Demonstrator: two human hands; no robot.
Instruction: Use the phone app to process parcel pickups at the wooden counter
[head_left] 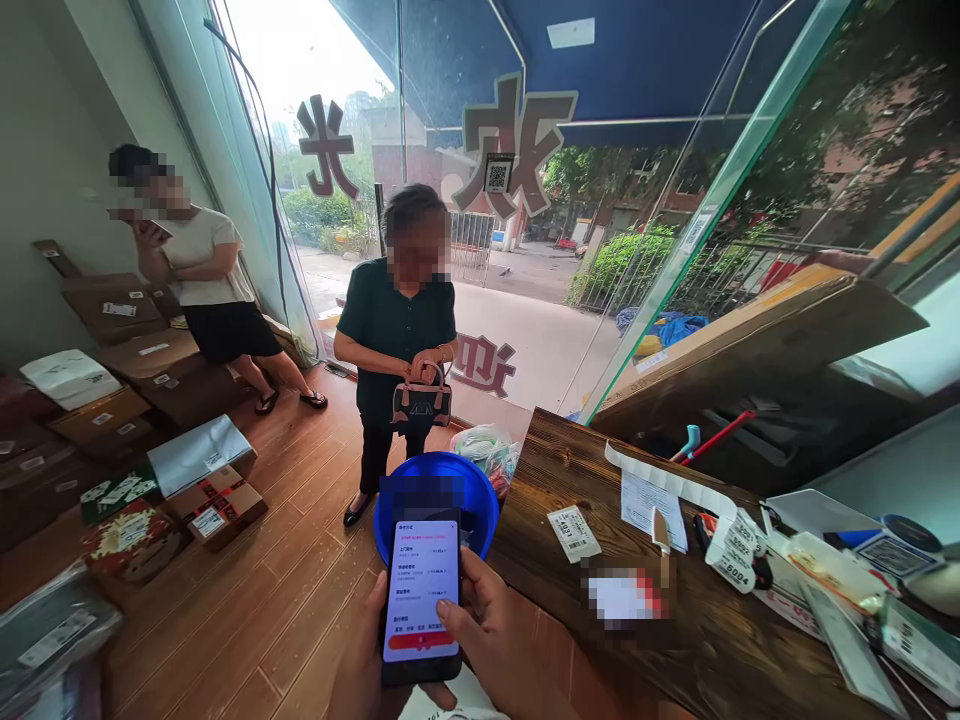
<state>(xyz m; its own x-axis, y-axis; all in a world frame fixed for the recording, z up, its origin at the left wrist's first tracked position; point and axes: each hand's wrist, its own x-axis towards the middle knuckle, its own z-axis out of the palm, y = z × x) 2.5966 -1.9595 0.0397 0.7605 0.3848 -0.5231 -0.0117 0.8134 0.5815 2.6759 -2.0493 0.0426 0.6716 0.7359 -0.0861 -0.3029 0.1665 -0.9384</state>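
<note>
A black smartphone (420,595) with a lit white and red screen is upright low in the middle of the head view. My left hand (367,655) wraps round its left side and bottom. My right hand (487,625) holds its right edge, thumb lying on the lower screen. Just behind the phone sits a blue plastic basin (480,490) on the wooden floor. A person in a dark shirt (396,325) stands beyond the basin, facing me, both hands on a small handbag (421,402).
A dark wooden counter (675,640) on my right carries labels, paper slips (652,505), a small knife and packets. Cardboard boxes (217,505) and parcels are piled along the left wall, where a second person (199,275) sits. Glass door and windows behind.
</note>
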